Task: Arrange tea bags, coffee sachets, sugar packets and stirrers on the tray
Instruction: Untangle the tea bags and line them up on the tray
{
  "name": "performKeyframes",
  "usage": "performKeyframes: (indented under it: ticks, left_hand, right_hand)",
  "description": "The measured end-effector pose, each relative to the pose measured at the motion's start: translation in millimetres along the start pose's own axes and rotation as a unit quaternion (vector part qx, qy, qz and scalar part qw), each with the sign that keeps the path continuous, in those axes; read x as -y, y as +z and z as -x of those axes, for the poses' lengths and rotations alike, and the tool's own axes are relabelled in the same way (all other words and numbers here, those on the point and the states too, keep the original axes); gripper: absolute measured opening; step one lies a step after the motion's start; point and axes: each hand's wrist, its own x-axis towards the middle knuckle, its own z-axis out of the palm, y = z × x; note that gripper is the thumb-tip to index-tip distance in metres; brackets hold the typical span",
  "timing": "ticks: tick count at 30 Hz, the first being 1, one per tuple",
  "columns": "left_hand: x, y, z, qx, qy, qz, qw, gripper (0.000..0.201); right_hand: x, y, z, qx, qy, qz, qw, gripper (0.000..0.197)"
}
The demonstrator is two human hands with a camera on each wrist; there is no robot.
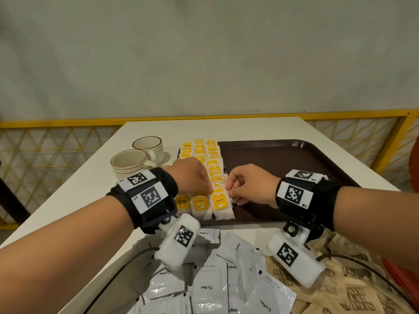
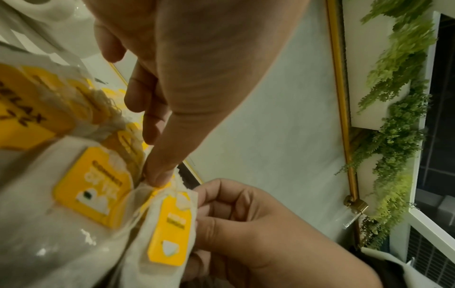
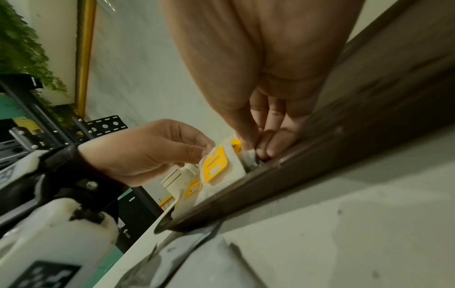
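Three rows of white tea bags with yellow tags (image 1: 200, 155) lie along the left side of the brown tray (image 1: 283, 155). My left hand (image 1: 209, 189) and right hand (image 1: 230, 191) meet over the nearest tea bag (image 1: 221, 203) of the right row. Each pinches one of its top corners. In the left wrist view my left hand (image 2: 157, 175) presses the bag's top edge, and the bag (image 2: 169, 230) lies against my right hand's curled fingers (image 2: 221, 214). The right wrist view shows my right hand (image 3: 258, 148) pinching the bag (image 3: 221, 167) just inside the tray rim (image 3: 307, 171).
Two cream cups (image 1: 129, 162) (image 1: 148, 146) stand left of the tray. White coffee sachets (image 1: 210, 284) are heaped at the near edge, with brown printed packets (image 1: 353, 284) to their right. A yellow railing (image 1: 68, 123) runs behind the white table (image 1: 79, 189).
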Motion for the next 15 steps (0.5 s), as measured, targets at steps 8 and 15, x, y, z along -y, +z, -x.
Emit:
performKeyframes:
  ticks: [8, 15]
  left_hand:
    - [-3, 2, 3, 0.005, 0.012, 0.025, 1.0, 0.008]
    - [-3, -6, 1, -0.022, 0.02, 0.064, 0.998, 0.013]
  right_hand:
    - [-3, 0, 4, -0.011, 0.024, -0.078, 0.997, 0.012]
    - [4, -3, 13, -0.007, 0.071, -0.152, 0.986, 0.009]
